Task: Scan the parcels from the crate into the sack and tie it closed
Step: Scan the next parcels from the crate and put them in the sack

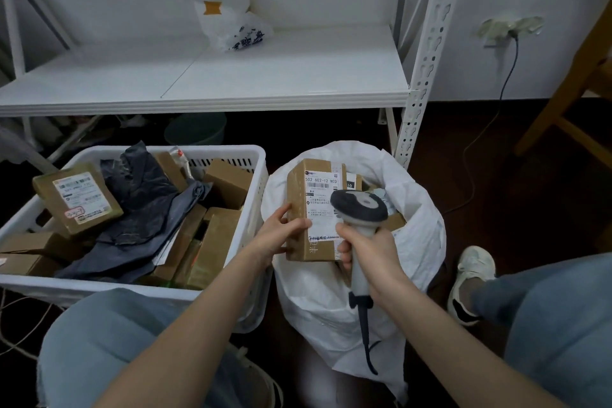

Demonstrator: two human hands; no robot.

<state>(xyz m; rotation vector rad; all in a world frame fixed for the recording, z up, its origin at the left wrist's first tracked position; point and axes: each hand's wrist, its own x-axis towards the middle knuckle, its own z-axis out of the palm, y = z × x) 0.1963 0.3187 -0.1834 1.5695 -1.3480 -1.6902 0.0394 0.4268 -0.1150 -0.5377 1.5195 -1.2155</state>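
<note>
My left hand (280, 233) grips the left edge of a brown cardboard parcel (316, 185) with a white shipping label, held upright over the mouth of the white sack (417, 242). My right hand (367, 253) is closed around the handle of a grey barcode scanner (359, 209), whose head points at the parcel's label. More boxes show inside the sack behind the held parcel. To the left stands the white plastic crate (255, 159), filled with several brown boxes and dark grey plastic mailers (145, 209).
A white metal shelf (265, 76) stands behind the crate and sack, with a white plastic bag (231, 23) on it. The scanner's cable (367, 341) hangs down over the sack. My knees and one white shoe (470, 278) flank the sack. A wooden chair (569, 103) stands at right.
</note>
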